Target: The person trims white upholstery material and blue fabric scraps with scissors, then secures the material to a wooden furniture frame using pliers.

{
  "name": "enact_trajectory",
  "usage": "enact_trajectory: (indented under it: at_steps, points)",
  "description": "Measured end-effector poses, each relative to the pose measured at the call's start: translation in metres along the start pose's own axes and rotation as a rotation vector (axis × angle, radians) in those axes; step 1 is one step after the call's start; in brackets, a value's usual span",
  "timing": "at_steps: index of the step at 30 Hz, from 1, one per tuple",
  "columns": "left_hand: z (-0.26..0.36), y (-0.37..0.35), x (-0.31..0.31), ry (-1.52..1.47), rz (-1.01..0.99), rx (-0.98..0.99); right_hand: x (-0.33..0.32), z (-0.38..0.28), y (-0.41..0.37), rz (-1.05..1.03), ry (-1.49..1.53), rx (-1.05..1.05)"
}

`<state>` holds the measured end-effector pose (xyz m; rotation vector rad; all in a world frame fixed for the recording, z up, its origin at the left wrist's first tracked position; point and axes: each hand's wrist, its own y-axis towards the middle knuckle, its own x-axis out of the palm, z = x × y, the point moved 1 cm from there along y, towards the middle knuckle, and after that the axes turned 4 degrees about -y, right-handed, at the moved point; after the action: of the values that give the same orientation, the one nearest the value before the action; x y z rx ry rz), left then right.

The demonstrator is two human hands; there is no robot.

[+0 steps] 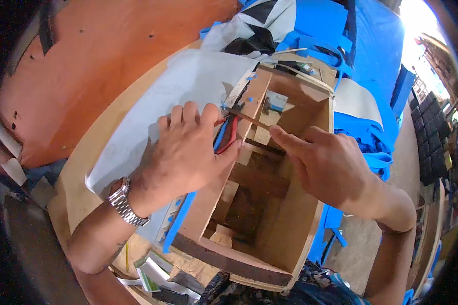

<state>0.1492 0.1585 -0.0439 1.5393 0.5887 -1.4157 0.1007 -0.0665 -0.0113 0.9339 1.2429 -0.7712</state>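
Pliers [228,133] are at far-left wall of wooden box [295,223] on bench [79,173]. Your left hand [185,155] has its grip closed round the handles. Right hand [323,168] pinches thin strip [249,118], narrow grip. Set jaws square on strip's tip, squeeze steady, no twisting.

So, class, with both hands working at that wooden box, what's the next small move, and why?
Probably steady the thin strip with the right hand while the left hand squeezes the pliers: their nose meets the strip at the wooden box wall, and the right fingertips hold its other end.
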Motion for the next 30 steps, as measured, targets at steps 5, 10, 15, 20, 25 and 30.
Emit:
enact_trajectory:
  at_steps: [5,10,15,20,25,30]
  points:
    - [0.002,0.001,-0.004,-0.005,-0.001,-0.003,0.003,0.009,0.005,-0.009,0.145,-0.031]
    - [0.002,0.001,-0.004,0.000,-0.007,-0.017,0.037,0.026,0.000,0.121,0.559,-0.051]
    - [0.001,0.002,-0.004,-0.003,-0.011,-0.010,-0.006,0.030,0.007,0.140,0.194,-0.132]
    - [-0.002,0.000,-0.003,-0.010,-0.004,0.023,-0.031,0.024,0.022,0.098,0.036,-0.256]
    - [-0.001,-0.001,-0.005,-0.028,-0.012,0.014,-0.039,0.019,0.029,0.137,-0.064,-0.362]
    - [0.002,0.001,0.002,0.024,0.041,-0.030,-0.047,-0.009,0.042,-0.107,-0.315,-0.293]
